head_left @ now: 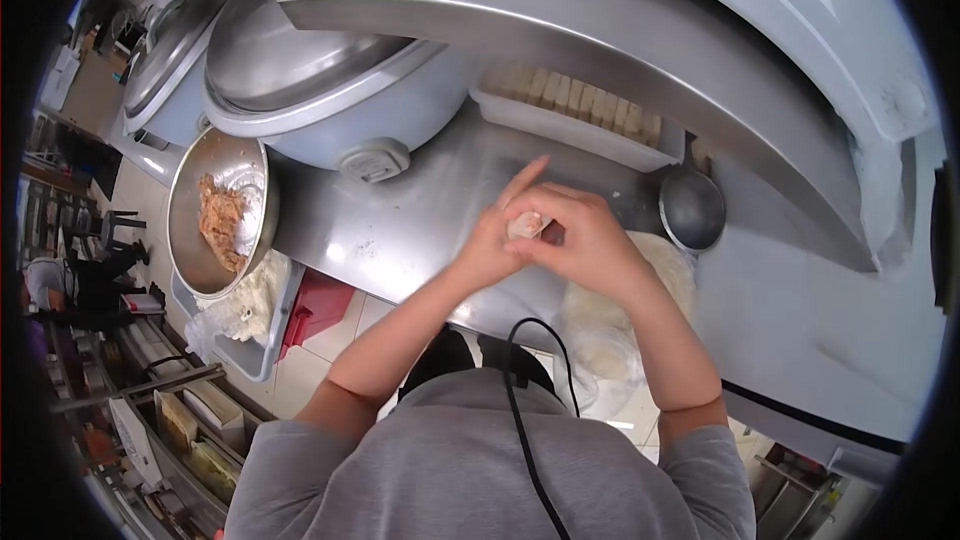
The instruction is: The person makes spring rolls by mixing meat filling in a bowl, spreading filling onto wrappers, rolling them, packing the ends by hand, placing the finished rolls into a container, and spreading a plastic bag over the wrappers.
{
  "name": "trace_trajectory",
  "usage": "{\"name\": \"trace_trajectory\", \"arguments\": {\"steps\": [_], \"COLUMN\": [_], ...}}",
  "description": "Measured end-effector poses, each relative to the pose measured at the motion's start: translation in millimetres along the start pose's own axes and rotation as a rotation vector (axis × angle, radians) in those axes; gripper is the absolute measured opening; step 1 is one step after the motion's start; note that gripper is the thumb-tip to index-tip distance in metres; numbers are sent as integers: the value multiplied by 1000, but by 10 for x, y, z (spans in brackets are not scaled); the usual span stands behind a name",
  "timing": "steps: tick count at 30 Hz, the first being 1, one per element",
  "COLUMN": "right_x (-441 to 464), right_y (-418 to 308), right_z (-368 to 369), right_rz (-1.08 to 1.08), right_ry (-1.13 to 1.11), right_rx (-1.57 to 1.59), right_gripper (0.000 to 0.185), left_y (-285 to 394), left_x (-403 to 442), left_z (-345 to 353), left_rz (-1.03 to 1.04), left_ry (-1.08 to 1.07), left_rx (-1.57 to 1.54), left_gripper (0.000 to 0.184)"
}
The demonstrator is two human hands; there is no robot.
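Observation:
A small dumpling (526, 226), a pale wrapper with orange filling showing at its top, is held between my two hands above the steel counter. My left hand (488, 243) curls around its left side, with one finger pointing up and away. From the right, the fingers and thumb of my right hand (582, 232) close around the wrapper's edge. The palm side of both hands is partly hidden. Off to the left stands a metal bowl (262, 230) with a lump of orange minced filling (220, 224) in it.
Two large lidded cookers (340, 100) stand at the back left. A white plastic tub (570, 136) holds a row of pale slabs, with a dark ladle (692, 208) beside it. A clear plastic bag (650, 280) lies near my right forearm. A grey bin (268, 358) holds white stuff. A steel shelf overhangs the counter.

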State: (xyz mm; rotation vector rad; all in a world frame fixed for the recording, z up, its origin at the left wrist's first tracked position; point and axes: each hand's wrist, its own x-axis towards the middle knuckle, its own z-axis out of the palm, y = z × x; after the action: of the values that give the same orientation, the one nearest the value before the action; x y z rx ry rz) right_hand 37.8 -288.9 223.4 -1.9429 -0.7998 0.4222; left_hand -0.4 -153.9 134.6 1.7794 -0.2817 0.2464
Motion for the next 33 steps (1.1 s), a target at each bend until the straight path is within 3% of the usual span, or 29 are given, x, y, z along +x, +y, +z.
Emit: {"name": "trace_trajectory", "arguments": {"steps": [2, 4, 8, 11, 13, 14, 16, 17, 19, 20, 22, 26, 28, 31, 33], "right_x": [33, -29, -44, -69, -75, -69, -64, -71, -81, -97, -135, -182, -249, -280, -252], "right_y": [-45, -47, -159, -343, -481, -510, -532, -581, -678, -731, -832, -1024, -1221, -1063, -1025], "right_z": [12, 7, 74, 73, 114, 140, 209, 231, 279, 323, 418, 418, 319, 434, 430], "right_rz": [-43, -25, -159, -118, 65, 59, -157, -159, -242, -244, -375, -443, -527, -418, -357], "right_ry": [94, 140, 209, 172, 195, 202, 285, 289, 298, 306, 268, 260, 493, 367, 272], "right_rx": [60, -80, -67, 86, 92, 87, -143, -148, -325, -329, -635, -713, -657, -814, -843], "right_gripper": [21, 20, 19, 19, 14, 14, 10, 10, 18, 18, 33, 44, 48, 52, 53], "left_y": [-81, -30, 139, 379, 529, 579, 664, 692, 736, 758, 790, 877, 1006, 946, 990], "left_x": [65, -22, -34, 5, 0, -5, -26, -47, -83, -98, -136, -219, -245, -283, -319], "left_z": [-13, -29, -197, -374, -484, -513, -541, -555, -598, -649, -752, -805, -829, -957, -956], "left_rz": [-46, -208, -183, -159, -327, -317, -350, -344, -129, -122, -219, -135, -115, 21, -3], "left_ry": [31, -50, -66, -151, -231, -234, -160, -163, -101, -107, -152, -143, -52, -121, -134], "left_rx": [-115, -193, -278, -285, -256, -253, -331, -331, -226, -224, -191, -219, -189, -127, -148], "left_gripper": [47, 32, 26, 23, 23, 23, 18, 18, 10, 10, 9, 15, 22, 24, 23]}}
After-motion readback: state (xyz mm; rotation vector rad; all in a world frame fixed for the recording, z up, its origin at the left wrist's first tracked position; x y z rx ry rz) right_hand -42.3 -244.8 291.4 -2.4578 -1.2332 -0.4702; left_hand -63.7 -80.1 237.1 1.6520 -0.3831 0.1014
